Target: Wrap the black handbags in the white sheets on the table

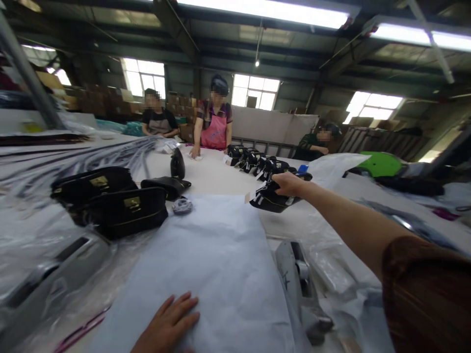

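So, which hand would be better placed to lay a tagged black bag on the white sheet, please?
Likely the right hand: it grips a tagged black bag, while the left hand lies spread on the white sheet, away from the bags.

Bright windows (143, 77); lit ceiling lights (272, 9)

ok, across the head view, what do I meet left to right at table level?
Front black bag with gold clasp → small grey bundle → black bag gripped by the right hand → bright green object.
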A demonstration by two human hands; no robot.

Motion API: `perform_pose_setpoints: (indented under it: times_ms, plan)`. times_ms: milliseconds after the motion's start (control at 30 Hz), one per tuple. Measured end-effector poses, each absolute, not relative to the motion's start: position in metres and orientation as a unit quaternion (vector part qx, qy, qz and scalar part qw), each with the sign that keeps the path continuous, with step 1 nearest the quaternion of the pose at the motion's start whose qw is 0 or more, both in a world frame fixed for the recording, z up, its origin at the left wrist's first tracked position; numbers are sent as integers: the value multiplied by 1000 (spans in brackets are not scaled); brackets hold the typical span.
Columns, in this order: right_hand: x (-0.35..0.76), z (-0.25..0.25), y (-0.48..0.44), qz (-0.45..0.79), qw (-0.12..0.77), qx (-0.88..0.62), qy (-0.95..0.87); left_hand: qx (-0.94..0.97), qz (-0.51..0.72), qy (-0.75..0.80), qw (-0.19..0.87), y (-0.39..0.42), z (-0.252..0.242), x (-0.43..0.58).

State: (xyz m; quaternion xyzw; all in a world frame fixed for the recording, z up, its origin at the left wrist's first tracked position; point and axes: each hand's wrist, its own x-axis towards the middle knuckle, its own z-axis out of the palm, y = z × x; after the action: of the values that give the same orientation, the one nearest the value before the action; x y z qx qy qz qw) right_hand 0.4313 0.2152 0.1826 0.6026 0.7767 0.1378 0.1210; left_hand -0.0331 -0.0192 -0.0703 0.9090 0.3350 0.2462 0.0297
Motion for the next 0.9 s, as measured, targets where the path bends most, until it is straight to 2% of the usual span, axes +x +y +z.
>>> perform_pose_setpoints:
  times_ms: [133, 233, 367, 467, 567, 700, 800, 900]
  plan:
    - [343, 212, 188, 142, 130, 517, 834, 901, 256, 339, 90, -21, -33, -35]
    - [279, 223, 163, 124, 139, 468, 864, 870, 311, 368, 104, -11, 6, -35]
    - [200, 214, 126, 61, 152, 402, 901, 799, 409, 431, 94, 12, 43, -32]
    - [154, 195, 100, 22, 147, 363, 920, 744, 440, 481, 147, 28, 45, -27]
    - [134, 180, 82, -32, 98, 355, 929, 687, 455, 513, 241, 39, 26, -26]
    - [161, 172, 78, -127, -18, 347, 929, 645, 473, 484, 355, 48, 2, -32]
    - [210, 164, 83, -130, -83, 396, 905, 652, 461, 480, 363, 50, 4, -37]
    - [260, 149, 76, -88, -160, 457, 871, 702, 441, 470, 303, 48, 23, -40]
